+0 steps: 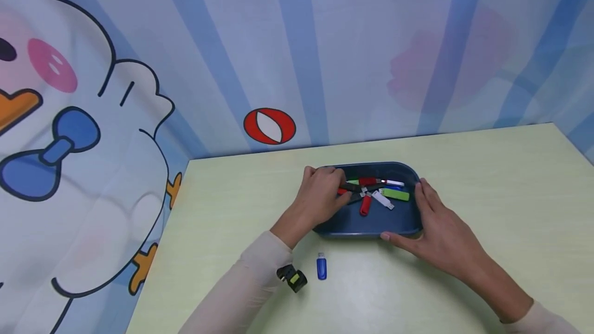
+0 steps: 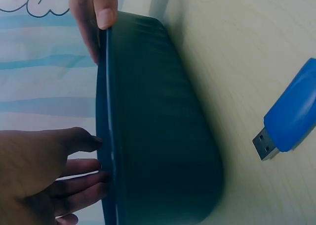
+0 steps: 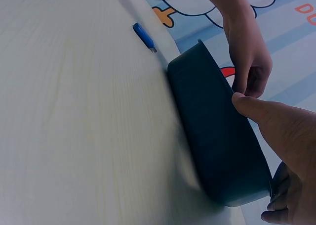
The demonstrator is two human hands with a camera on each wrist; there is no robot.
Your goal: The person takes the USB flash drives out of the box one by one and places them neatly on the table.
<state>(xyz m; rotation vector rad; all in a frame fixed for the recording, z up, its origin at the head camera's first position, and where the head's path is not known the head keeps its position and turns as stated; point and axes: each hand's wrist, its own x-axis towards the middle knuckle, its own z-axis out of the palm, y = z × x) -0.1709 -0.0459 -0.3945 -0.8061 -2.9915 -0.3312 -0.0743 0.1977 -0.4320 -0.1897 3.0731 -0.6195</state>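
A dark blue tray (image 1: 371,224) stands on the table with several USB flash drives inside, among them a green one (image 1: 395,194), a white one (image 1: 382,200) and a red one (image 1: 365,205). My left hand (image 1: 320,195) reaches over the tray's left side, bent fingers and thumb beside red and black drives. Whether it pinches one is hidden. My right hand (image 1: 443,231) holds the tray's right end, thumb at the front rim and fingers along the side. On the table in front of the tray lies a blue USB flash drive (image 1: 322,267), its metal plug pointing toward the tray.
The pale wooden table (image 1: 487,179) meets a blue striped cartoon backdrop (image 1: 352,66) at its far edge. A small black device (image 1: 292,277) is worn at the left wrist, close to the loose blue drive.
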